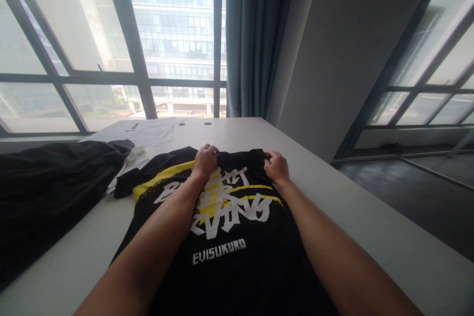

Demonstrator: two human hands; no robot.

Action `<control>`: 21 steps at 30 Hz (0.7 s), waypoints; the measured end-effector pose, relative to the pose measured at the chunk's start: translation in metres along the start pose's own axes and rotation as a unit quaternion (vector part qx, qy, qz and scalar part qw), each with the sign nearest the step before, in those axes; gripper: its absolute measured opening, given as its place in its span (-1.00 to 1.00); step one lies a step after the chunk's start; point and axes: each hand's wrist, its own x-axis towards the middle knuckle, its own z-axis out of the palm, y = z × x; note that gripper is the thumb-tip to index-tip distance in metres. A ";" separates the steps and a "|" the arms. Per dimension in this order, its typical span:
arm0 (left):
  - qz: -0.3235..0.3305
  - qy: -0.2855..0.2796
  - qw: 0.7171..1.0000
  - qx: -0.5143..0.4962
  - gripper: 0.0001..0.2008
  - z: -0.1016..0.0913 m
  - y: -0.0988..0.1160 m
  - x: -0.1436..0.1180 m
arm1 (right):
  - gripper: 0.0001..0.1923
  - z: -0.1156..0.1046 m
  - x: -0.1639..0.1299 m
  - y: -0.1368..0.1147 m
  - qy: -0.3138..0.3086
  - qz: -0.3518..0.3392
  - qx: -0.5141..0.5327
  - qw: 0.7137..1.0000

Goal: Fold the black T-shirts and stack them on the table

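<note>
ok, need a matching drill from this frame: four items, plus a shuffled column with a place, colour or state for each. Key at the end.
Column one
1. Shirt
2. Curtain
3. Paper sheets
4. Right hand

Column two
A. Lying on the white table, toward the window
B. Holding fabric at its owner's right
C. Black, with white and yellow print
D. Blue-grey, hanging

Pairs: 1-C; 2-D; 3-A; 4-B

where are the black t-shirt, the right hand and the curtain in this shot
Black t-shirt (235,233): head view, on the black fabric just above the small white lettering
Right hand (277,167): head view, on the back of the hand
Curtain (254,34): head view, on the folds about halfway down
</note>
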 end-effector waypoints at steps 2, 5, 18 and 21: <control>-0.038 0.023 0.999 -0.016 -0.85 -0.001 0.001 0.000 | -0.69 -0.001 0.001 0.004 0.031 0.033 0.006 0.999; -0.099 0.031 0.994 -0.028 -0.85 -0.001 0.000 0.000 | -0.72 -0.004 0.002 0.008 0.066 0.086 0.018 0.994; -0.139 0.019 0.989 -0.050 -0.83 0.000 -0.006 0.011 | -0.78 -0.011 0.000 0.001 0.032 0.190 0.154 0.969; -0.101 -0.030 0.994 -0.020 -0.78 0.007 -0.004 0.033 | -0.79 -0.008 -0.001 0.002 0.056 0.146 0.093 0.983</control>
